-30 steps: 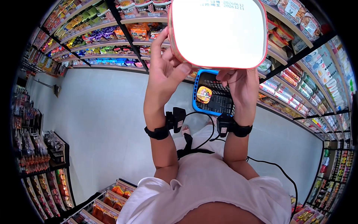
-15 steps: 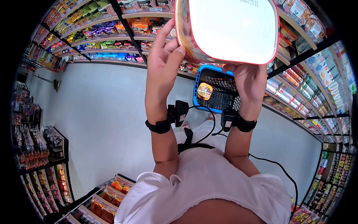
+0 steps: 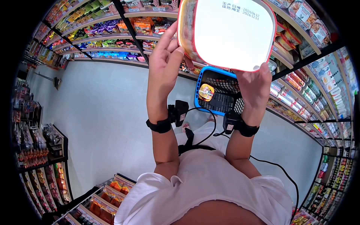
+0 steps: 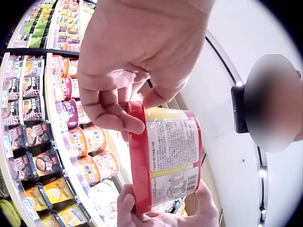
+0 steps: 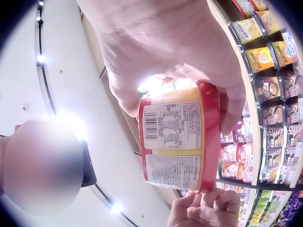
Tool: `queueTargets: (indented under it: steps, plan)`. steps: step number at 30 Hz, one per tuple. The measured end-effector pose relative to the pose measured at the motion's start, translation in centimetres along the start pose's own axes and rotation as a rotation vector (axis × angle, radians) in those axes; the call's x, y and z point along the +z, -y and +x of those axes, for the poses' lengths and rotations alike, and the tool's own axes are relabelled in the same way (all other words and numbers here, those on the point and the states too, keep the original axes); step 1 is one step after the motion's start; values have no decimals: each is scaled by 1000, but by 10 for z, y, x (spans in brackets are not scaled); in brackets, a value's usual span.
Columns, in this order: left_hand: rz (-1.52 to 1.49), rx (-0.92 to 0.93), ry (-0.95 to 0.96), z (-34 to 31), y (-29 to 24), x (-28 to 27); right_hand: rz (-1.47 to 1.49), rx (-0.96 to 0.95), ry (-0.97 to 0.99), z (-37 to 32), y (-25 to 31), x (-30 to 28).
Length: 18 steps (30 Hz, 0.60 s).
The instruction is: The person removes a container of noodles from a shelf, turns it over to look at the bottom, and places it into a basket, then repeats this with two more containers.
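Both hands hold an instant noodle bowl (image 3: 234, 41) up at the top of the head view, its white base with a printed date facing the head camera. The left hand (image 3: 165, 62) grips its left side, thumb on the near wall and fingers around the rim. At the lower right edge, the right hand (image 3: 255, 88) holds it with the thumb tip at the edge of the base. In the left wrist view, the bowl's red rim and yellow side carry a printed label (image 4: 174, 144). A barcode (image 5: 150, 126) shows in the right wrist view.
A blue-rimmed black basket (image 3: 196, 90) stands on the floor below the hands, with a yellow-lidded tub (image 3: 206, 92) inside. Stocked shelves (image 3: 108, 35) curve around the front and right. Packaged goods (image 3: 108, 202) stand behind at lower left. A black cable (image 3: 277, 165) hangs beside the person's right arm.
The bowl has shifted a little right and turned, so its left wall shows more and the whole date print is in view. The right thumb has moved out to the base's near right corner.
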<state>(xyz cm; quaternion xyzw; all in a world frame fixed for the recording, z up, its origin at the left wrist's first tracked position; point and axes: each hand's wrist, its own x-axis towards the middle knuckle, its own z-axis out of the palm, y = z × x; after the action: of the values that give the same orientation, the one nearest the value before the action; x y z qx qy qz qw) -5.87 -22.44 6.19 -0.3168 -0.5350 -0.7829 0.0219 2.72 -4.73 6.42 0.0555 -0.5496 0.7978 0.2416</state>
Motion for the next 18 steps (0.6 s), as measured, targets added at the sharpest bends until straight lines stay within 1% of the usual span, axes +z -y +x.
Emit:
queueTargets:
  steps: [2,6,9,12,14,17,18]
  plan:
    - [-15,-15,12,-1,0,0,-35,38,-105,-3,5,7]
    - [-102,-26,99,-2,-5,-2,9,-2,-86,-1,0,2]
    - [-13,20,71,-2,-7,7,-15,-27,-75,2,-4,-4]
    - [32,-40,43,-2,-7,8,-31,-60,-103,2,-2,4]
    - [6,-46,41,0,-7,8,-59,-98,-120,4,1,14]
    - [-7,-50,29,0,-7,6,-98,-43,-110,2,-2,8]
    - [-7,-51,25,0,-7,5,-93,-55,-110,2,-1,11]
